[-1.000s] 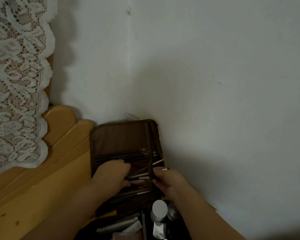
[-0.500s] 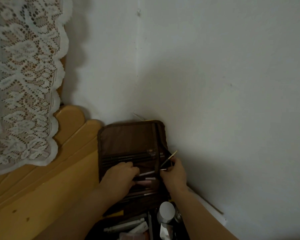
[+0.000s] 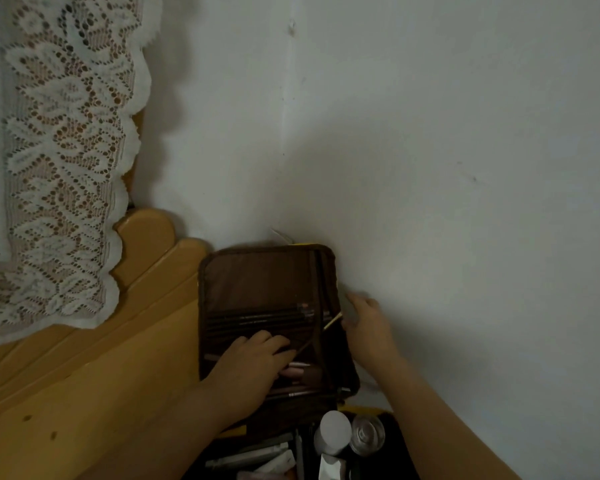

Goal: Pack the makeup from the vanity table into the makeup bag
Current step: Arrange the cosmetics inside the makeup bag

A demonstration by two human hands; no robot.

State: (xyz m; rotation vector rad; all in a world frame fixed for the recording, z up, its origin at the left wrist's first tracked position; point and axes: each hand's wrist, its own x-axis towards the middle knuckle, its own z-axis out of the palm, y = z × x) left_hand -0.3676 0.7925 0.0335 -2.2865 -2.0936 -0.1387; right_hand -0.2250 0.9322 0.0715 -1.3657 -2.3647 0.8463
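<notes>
The dark brown fabric makeup bag (image 3: pixel 271 306) stands open against the white wall, slim brushes in its flap loops. Judging by this, brush-stowing is under way; next, seat the thin light-tipped brush (image 3: pixel 331 322). The left hand (image 3: pixel 253 365) rests on the loops, fingers curled; the right hand (image 3: pixel 368 323) hovers beside the bag's edge, fingers relaxed.

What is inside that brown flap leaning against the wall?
The brown flap holds a row of thin brushes and pencils in slots. The left hand covers the middle ones, so those cannot be made out.
</notes>
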